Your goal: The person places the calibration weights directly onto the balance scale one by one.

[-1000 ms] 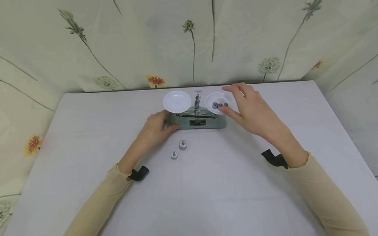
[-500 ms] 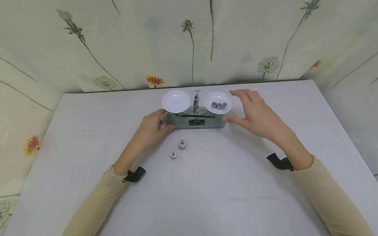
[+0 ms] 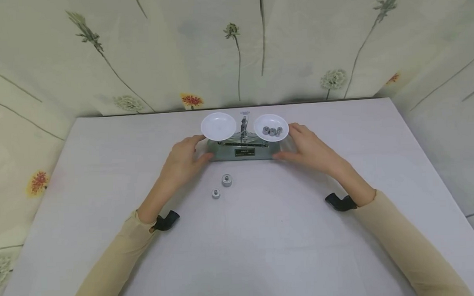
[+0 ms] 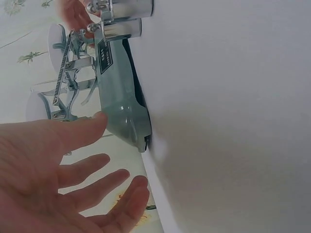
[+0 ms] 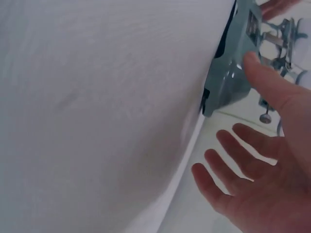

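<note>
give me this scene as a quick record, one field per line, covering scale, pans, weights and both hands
scale: green base, standing on the white table; base
left pan: white, round
right pan: white, holding several small weights
table weights: larger weight and smaller weight, in front of the scale, left of its middle
left hand: at the base's left end, fingers spread; contact unclear
right hand: at the base's right end, fingers spread; contact unclear

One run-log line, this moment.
left hand: at left end of balance | right hand: at right end | right pan: small weights | table: two weights
</note>
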Motion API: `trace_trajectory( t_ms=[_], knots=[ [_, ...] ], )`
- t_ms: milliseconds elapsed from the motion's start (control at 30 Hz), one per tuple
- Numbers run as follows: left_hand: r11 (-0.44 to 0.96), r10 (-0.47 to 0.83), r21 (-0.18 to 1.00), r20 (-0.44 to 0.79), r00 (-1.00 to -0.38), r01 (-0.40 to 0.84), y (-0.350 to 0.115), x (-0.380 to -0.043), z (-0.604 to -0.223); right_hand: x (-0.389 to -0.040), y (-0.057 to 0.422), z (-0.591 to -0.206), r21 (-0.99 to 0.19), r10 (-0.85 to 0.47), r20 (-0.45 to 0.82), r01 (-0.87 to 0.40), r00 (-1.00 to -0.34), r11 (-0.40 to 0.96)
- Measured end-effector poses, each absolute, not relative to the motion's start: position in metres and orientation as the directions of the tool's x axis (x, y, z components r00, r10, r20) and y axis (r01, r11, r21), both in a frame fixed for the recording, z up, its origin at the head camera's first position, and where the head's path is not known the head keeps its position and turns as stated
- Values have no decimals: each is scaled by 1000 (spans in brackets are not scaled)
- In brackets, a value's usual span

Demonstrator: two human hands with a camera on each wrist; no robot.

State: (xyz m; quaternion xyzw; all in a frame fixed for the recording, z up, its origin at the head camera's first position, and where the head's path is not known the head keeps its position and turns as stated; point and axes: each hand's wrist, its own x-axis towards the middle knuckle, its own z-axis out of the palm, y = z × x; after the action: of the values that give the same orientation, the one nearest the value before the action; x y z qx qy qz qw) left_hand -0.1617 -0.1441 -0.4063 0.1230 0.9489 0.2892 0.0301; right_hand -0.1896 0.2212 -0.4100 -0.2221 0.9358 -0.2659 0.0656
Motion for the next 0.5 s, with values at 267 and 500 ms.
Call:
trace_trajectory(
  t_ms=[267,500],
  knots=[
    [827,244,526,-16,-970,199,-144,-160,-402,-197,216,-416,-650,-444,2,-338,-896,680],
    [819,264,527,7,-965,228,-145,-162,-403,-198,212,-414,-786,-391,-101,-168,-915,595]
  ],
)
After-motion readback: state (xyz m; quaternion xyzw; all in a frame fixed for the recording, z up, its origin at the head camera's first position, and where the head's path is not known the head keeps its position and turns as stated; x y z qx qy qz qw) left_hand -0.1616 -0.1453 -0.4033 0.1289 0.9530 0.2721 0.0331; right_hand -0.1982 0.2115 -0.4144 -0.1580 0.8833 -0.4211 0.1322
